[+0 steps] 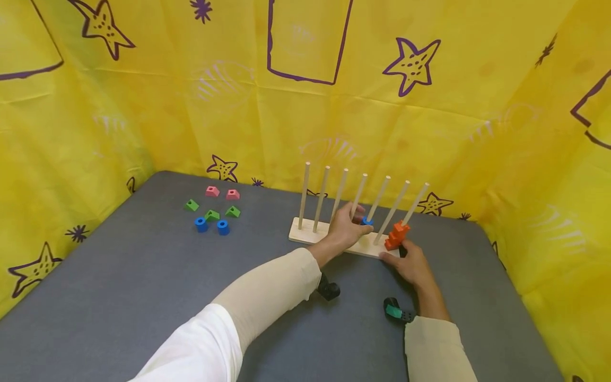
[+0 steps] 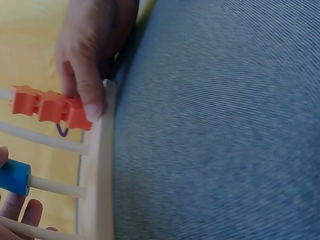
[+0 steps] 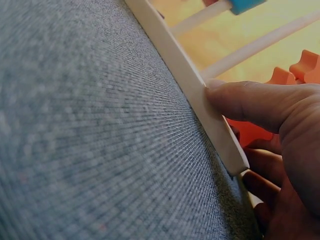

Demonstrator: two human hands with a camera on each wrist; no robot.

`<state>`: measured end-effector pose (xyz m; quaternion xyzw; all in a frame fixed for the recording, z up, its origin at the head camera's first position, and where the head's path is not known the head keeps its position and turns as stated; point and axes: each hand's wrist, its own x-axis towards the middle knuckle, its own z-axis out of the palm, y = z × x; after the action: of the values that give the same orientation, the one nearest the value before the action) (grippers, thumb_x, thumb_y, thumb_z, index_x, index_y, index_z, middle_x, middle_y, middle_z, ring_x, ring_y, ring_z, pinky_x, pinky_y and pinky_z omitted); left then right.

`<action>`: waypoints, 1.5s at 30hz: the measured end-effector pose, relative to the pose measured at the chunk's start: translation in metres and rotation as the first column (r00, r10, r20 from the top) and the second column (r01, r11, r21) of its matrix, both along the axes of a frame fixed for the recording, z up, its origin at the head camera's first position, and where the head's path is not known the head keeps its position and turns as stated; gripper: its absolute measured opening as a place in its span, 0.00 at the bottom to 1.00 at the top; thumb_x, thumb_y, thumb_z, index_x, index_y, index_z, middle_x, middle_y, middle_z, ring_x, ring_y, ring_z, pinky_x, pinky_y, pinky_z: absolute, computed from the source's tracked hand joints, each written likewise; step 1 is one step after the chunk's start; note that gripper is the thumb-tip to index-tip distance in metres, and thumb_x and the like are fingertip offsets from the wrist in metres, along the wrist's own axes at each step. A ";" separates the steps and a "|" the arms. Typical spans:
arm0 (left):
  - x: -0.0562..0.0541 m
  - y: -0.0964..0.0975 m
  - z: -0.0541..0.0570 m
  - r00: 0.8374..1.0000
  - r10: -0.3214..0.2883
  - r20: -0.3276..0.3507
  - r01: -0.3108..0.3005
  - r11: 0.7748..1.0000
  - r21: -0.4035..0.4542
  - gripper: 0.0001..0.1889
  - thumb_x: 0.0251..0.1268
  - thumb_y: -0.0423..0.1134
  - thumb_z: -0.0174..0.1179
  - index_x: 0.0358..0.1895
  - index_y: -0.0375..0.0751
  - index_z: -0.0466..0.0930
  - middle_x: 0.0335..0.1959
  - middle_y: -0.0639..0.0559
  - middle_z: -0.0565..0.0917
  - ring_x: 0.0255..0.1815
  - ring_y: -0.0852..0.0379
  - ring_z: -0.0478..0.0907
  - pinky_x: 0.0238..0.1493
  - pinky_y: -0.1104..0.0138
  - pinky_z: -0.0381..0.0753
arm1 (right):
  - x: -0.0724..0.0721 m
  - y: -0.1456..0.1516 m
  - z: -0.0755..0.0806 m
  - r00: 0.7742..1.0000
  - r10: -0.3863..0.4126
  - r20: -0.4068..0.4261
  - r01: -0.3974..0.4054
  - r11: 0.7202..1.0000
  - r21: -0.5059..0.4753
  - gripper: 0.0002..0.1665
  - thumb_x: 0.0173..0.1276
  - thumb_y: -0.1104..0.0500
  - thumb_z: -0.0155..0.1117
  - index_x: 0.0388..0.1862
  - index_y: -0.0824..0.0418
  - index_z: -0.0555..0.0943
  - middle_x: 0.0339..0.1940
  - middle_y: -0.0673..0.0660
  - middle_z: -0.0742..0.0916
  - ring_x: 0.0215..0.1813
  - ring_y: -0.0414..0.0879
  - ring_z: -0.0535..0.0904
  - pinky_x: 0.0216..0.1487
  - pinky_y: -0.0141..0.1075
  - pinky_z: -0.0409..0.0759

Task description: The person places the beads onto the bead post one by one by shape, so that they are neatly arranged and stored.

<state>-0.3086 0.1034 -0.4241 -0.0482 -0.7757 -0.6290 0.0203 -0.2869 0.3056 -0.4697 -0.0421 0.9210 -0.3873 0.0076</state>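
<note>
My left hand (image 1: 345, 229) pinches a blue cylinder (image 1: 367, 220), which is threaded on the third peg from the right end of a wooden peg board. In the left wrist view the cylinder (image 2: 16, 177) sits partway up its peg, with bare wood between it and the base (image 2: 100, 175). My right hand (image 1: 413, 262) grips the right end of the board, its thumb along the front edge of the base (image 3: 187, 85). Beside that hand, three orange star-shaped pieces (image 1: 397, 236) are stacked on the rightmost peg. The other pegs (image 1: 304, 196) carry nothing.
To the left on the grey table (image 1: 143, 286) lie two pink blocks (image 1: 212, 191), three green triangular blocks (image 1: 212, 215) and two blue cylinders (image 1: 201, 225), all with holes. A yellow patterned cloth (image 1: 229, 116) hangs behind and at both sides.
</note>
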 end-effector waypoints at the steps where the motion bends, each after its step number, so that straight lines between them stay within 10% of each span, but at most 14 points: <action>1: 0.000 0.000 -0.002 1.000 0.002 0.002 -0.002 1.000 0.000 0.21 0.52 0.33 0.73 0.48 0.43 0.76 0.34 0.57 0.80 0.40 0.58 0.77 0.38 0.66 0.79 | -0.001 0.000 0.000 1.000 0.001 0.000 -0.001 1.000 0.001 0.40 0.62 0.48 0.70 0.63 0.73 0.69 0.61 0.75 0.74 0.61 0.69 0.69 0.63 0.60 0.60; 31: 0.004 -0.003 -0.026 0.997 0.069 0.046 -0.066 0.996 -0.056 0.21 0.50 0.30 0.72 0.49 0.36 0.78 0.36 0.52 0.83 0.37 0.57 0.79 0.35 0.67 0.77 | 0.000 -0.001 -0.001 1.000 0.011 -0.011 -0.011 1.000 -0.004 0.38 0.63 0.50 0.70 0.62 0.73 0.69 0.62 0.75 0.73 0.62 0.69 0.68 0.64 0.59 0.60; 45: 0.036 -0.031 -0.028 1.000 0.008 -0.026 -0.009 0.999 -0.035 0.30 0.51 0.26 0.69 0.61 0.32 0.73 0.54 0.41 0.80 0.55 0.46 0.77 0.55 0.62 0.75 | 0.003 -0.004 0.002 1.000 0.002 0.028 -0.002 1.000 -0.004 0.40 0.63 0.49 0.70 0.65 0.72 0.67 0.64 0.74 0.71 0.63 0.69 0.65 0.65 0.61 0.57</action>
<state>-0.2728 0.0724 -0.4525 -0.0536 -0.7863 -0.6146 0.0323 -0.2844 0.3016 -0.4673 -0.0373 0.9200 -0.3897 0.0209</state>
